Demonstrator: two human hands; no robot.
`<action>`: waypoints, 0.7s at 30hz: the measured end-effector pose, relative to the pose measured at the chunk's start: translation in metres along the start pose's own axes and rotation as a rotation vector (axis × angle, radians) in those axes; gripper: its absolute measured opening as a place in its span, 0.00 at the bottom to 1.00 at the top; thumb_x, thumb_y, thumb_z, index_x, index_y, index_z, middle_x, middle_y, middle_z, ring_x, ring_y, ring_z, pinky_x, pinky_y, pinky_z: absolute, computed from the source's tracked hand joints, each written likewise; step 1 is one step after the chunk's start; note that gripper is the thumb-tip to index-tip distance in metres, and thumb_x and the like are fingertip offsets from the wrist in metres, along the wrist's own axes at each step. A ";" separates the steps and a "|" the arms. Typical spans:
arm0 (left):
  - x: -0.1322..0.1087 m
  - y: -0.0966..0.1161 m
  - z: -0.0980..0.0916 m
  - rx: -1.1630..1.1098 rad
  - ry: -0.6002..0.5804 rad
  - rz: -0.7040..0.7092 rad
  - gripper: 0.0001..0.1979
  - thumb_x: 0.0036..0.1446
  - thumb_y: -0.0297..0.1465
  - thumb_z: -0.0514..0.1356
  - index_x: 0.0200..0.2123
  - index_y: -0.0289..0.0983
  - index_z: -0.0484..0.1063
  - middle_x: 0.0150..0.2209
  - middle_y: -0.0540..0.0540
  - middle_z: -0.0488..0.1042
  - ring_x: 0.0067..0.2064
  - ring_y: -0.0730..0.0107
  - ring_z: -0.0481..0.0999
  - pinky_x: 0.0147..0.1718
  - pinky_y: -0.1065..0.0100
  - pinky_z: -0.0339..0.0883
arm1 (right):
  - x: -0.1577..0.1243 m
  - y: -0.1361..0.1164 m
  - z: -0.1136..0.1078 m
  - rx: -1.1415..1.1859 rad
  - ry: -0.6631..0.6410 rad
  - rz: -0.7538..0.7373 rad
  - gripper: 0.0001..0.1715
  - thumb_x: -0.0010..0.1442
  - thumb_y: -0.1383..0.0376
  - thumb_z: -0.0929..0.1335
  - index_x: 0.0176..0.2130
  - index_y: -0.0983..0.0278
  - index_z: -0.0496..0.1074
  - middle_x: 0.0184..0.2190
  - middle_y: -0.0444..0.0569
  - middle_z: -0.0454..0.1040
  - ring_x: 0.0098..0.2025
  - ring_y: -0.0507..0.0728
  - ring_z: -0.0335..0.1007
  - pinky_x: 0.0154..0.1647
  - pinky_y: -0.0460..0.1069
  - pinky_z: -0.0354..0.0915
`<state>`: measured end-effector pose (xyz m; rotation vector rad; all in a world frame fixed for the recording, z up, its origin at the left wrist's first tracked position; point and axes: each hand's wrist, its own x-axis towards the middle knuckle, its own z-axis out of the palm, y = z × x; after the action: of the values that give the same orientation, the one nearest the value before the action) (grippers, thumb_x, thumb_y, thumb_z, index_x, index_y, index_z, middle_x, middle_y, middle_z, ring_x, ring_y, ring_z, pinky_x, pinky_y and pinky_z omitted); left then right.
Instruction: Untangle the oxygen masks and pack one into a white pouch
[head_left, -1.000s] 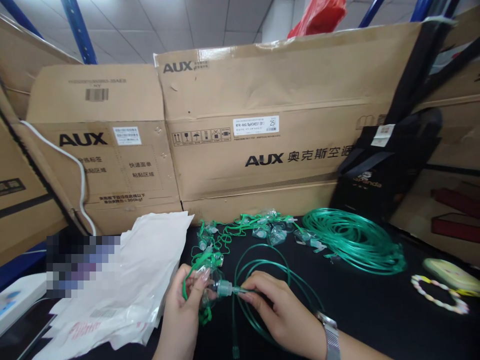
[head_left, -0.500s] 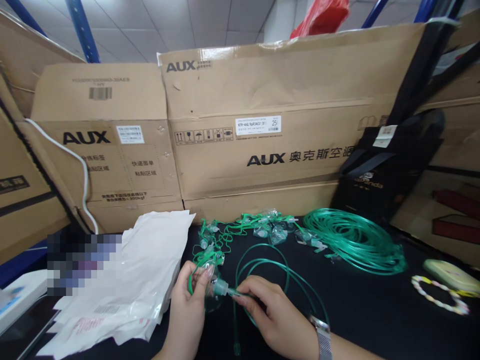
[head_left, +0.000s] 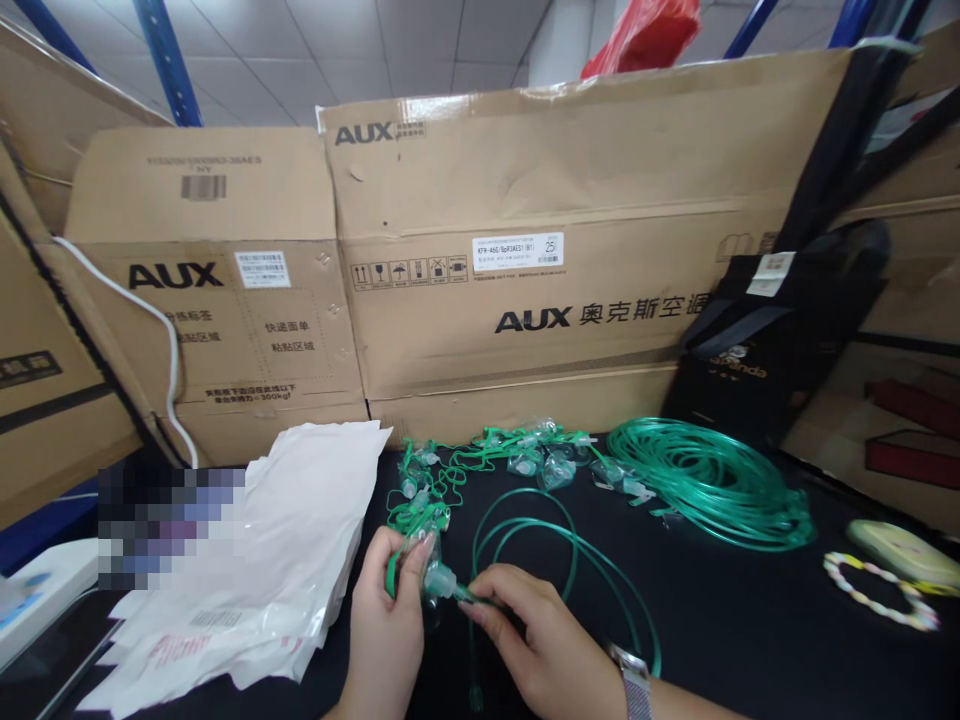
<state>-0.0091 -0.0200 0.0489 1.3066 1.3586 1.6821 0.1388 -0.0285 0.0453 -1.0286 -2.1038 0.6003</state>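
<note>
My left hand (head_left: 394, 590) is closed on a clear green oxygen mask (head_left: 433, 605), fingers and thumb round its body with a green strap by the fingers. The mask's pale connector (head_left: 441, 580) points right. Between thumb and fingers, my right hand (head_left: 529, 620) pinches the end of a green tube (head_left: 570, 540), which meets the connector's narrow tip; how deep it sits cannot be made out. The tube loops over the black table behind my right hand, and its other end hangs down near the front. My fingers hide part of the mask.
Several more masks with green straps (head_left: 555, 465) lie along the back. Coiled green tubing (head_left: 705, 485) is at the right, near a beaded bracelet (head_left: 877, 590) and a pale green case (head_left: 904, 550). White plastic bags (head_left: 300, 540) are stacked at left. Cardboard boxes (head_left: 585, 370) wall the back.
Both hands have shifted slightly, the left a little to the right and the right a little to the left. Mask and tube end stay together between them.
</note>
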 end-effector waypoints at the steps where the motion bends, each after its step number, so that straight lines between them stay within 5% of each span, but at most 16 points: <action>1: 0.002 0.000 0.000 -0.021 -0.001 -0.012 0.14 0.50 0.30 0.60 0.18 0.39 0.58 0.19 0.57 0.55 0.23 0.73 0.57 0.24 0.76 0.55 | 0.001 -0.001 0.000 0.000 0.000 0.006 0.09 0.62 0.65 0.60 0.31 0.63 0.66 0.25 0.43 0.69 0.29 0.52 0.65 0.31 0.45 0.60; 6: 0.016 0.003 -0.009 -0.198 -0.117 -0.167 0.11 0.49 0.35 0.61 0.22 0.38 0.62 0.19 0.56 0.64 0.23 0.75 0.63 0.23 0.76 0.58 | 0.010 0.003 -0.015 -0.005 0.026 -0.019 0.09 0.62 0.64 0.61 0.35 0.62 0.70 0.27 0.45 0.70 0.31 0.52 0.66 0.32 0.45 0.62; 10: 0.025 0.008 -0.021 -0.378 -0.157 -0.309 0.12 0.45 0.35 0.65 0.23 0.37 0.63 0.22 0.55 0.70 0.26 0.75 0.68 0.28 0.74 0.66 | 0.012 0.015 -0.037 -0.166 0.259 -0.148 0.16 0.59 0.65 0.64 0.49 0.60 0.64 0.38 0.50 0.69 0.42 0.56 0.65 0.43 0.52 0.63; 13: 0.030 0.010 -0.027 -0.457 -0.125 -0.345 0.12 0.43 0.34 0.66 0.24 0.36 0.65 0.23 0.54 0.72 0.26 0.76 0.70 0.28 0.76 0.66 | 0.006 0.014 -0.044 -0.303 0.391 -0.256 0.08 0.59 0.66 0.63 0.41 0.63 0.67 0.33 0.51 0.69 0.37 0.57 0.66 0.39 0.52 0.63; 16: 0.032 0.013 -0.029 -0.496 -0.099 -0.346 0.12 0.41 0.33 0.67 0.24 0.36 0.66 0.23 0.53 0.73 0.27 0.76 0.71 0.27 0.77 0.66 | -0.002 0.004 -0.037 -0.440 0.201 -0.168 0.09 0.58 0.66 0.63 0.26 0.63 0.66 0.23 0.47 0.68 0.28 0.56 0.66 0.29 0.50 0.63; 18: 0.031 0.015 -0.029 -0.504 -0.096 -0.326 0.12 0.42 0.33 0.67 0.24 0.36 0.66 0.23 0.54 0.72 0.27 0.77 0.70 0.26 0.78 0.65 | -0.005 -0.002 -0.030 -0.562 0.007 0.012 0.04 0.52 0.66 0.66 0.28 0.64 0.68 0.28 0.51 0.71 0.33 0.60 0.69 0.30 0.51 0.64; 21: 0.028 0.018 -0.027 -0.495 -0.111 -0.294 0.12 0.43 0.34 0.67 0.23 0.36 0.65 0.22 0.55 0.71 0.26 0.78 0.70 0.25 0.80 0.64 | -0.007 -0.006 -0.024 -0.649 -0.241 0.238 0.11 0.45 0.69 0.68 0.33 0.66 0.70 0.36 0.57 0.74 0.40 0.66 0.70 0.35 0.53 0.66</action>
<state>-0.0420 -0.0094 0.0750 0.8559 0.9325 1.5793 0.1567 -0.0352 0.0621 -1.6468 -2.4774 0.1399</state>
